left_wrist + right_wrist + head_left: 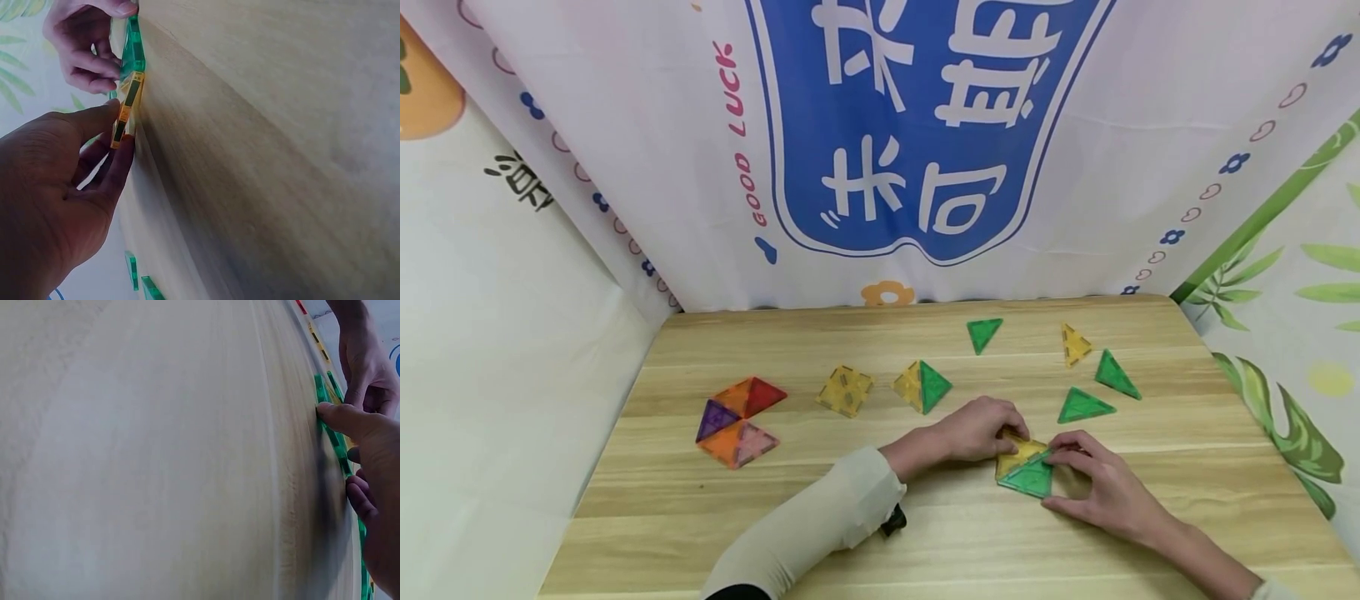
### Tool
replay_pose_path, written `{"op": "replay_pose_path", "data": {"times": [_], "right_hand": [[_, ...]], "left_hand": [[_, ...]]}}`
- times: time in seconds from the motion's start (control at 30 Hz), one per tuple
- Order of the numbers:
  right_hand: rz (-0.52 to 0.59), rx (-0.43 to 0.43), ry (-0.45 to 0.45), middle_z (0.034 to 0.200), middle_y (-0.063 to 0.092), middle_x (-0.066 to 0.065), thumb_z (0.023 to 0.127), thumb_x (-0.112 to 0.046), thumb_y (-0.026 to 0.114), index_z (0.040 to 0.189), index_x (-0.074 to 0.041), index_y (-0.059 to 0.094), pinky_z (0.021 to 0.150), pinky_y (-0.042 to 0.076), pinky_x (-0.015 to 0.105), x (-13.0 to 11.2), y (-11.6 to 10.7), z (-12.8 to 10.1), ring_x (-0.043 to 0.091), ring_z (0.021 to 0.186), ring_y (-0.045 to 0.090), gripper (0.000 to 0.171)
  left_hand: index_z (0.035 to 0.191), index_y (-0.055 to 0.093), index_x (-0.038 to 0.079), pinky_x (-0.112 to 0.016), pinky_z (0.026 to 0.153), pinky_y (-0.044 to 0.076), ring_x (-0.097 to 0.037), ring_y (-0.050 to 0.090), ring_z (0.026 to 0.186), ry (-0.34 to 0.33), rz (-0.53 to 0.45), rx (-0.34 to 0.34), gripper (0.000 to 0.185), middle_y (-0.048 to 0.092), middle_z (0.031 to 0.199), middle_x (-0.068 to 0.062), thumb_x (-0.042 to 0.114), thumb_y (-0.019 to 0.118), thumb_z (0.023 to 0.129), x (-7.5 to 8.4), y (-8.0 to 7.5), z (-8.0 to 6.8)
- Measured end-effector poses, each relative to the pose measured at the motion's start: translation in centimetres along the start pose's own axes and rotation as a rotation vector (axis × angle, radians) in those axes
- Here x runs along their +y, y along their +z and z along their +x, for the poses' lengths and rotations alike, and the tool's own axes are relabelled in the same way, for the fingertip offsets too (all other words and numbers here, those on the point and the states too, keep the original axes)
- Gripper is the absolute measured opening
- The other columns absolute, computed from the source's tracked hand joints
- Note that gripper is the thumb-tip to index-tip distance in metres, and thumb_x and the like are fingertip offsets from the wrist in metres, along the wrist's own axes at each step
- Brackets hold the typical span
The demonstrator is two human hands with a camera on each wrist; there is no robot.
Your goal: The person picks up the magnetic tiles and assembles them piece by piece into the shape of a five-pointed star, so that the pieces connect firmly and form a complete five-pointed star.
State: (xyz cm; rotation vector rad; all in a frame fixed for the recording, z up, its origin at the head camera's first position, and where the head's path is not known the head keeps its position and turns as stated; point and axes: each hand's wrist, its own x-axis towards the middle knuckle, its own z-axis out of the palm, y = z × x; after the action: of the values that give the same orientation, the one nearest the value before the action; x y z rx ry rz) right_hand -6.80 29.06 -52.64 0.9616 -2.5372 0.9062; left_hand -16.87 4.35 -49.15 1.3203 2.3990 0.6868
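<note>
A yellow triangle tile (1017,454) and a green triangle tile (1030,480) lie edge to edge on the wooden table (925,533), near its front middle. My left hand (1009,437) pinches the yellow tile (125,115) between thumb and fingers. From the right, my right hand (1062,477) holds the green tile (133,44), with fingers on its upper edge and the thumb at its lower corner. In the right wrist view the green tile (331,434) shows edge-on under my right thumb, and the left hand (365,362) is just behind it.
Loose tiles lie further back: a green triangle (983,333), a yellow triangle (1075,343), two green triangles (1116,375) (1082,406), a yellow-green pair (922,386), a yellow pair (846,390). An orange, red and purple cluster (739,421) sits at the left. Printed cloth walls surround the table.
</note>
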Motion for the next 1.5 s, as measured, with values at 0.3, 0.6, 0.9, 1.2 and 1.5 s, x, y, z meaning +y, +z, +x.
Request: {"op": "replay_pose_path", "data": {"times": [0.3,0.6,0.9,1.2,1.5], "right_hand": [[-0.035,0.052,0.063,0.112,0.071,0.002,0.063,-0.004,0.099,0.104,-0.006,0.08,0.101,0.04,0.003,2.2,-2.3,1.3,0.017,0.103,0.069,0.045],[-0.11,0.039,0.131,0.11,0.073,0.01,0.071,0.003,0.094,0.108,-0.002,0.078,0.083,0.054,0.012,6.1,-5.8,3.3,0.028,0.089,0.072,0.04],[-0.153,0.04,0.29,0.111,0.071,0.022,0.08,-0.005,0.092,0.109,0.001,0.078,0.072,0.055,0.017,10.8,-7.5,3.2,0.038,0.09,0.068,0.033],[-0.191,0.044,0.485,0.111,0.07,0.027,0.086,-0.025,0.091,0.115,0.007,0.075,0.072,0.051,0.035,12.4,-7.1,3.5,0.035,0.089,0.065,0.046],[-0.229,0.081,0.541,0.109,0.069,0.032,0.085,-0.025,0.091,0.114,0.01,0.074,0.077,0.053,0.059,12.2,-5.7,4.2,0.04,0.091,0.065,0.049]], "left_hand": [[0.125,0.077,0.015,-0.02,0.108,0.045,-0.01,0.063,0.122,-0.022,0.055,0.066,0.024,0.073,0.126,0.003,0.023,0.073,0.103,-0.9,-1.3,0.0],[0.134,0.071,0.013,-0.03,0.113,0.047,-0.02,0.059,0.133,-0.168,0.097,0.258,0.034,0.065,0.141,-0.004,0.023,0.074,0.102,-4.3,-2.9,1.1],[0.15,0.06,0.016,-0.04,0.114,0.048,-0.026,0.05,0.145,-0.388,0.108,0.315,0.051,0.051,0.159,-0.008,0.031,0.072,0.103,-6.9,-4.2,2.8],[0.158,0.051,0.02,-0.043,0.118,0.045,-0.027,0.043,0.152,-0.489,0.068,0.277,0.061,0.043,0.167,-0.007,0.036,0.071,0.103,-7.8,-4.5,4.1],[0.158,0.051,0.021,-0.04,0.114,0.047,-0.024,0.045,0.149,-0.522,0.127,0.278,0.063,0.048,0.163,-0.004,0.039,0.072,0.102,-7.9,-4.1,5.0]]}}
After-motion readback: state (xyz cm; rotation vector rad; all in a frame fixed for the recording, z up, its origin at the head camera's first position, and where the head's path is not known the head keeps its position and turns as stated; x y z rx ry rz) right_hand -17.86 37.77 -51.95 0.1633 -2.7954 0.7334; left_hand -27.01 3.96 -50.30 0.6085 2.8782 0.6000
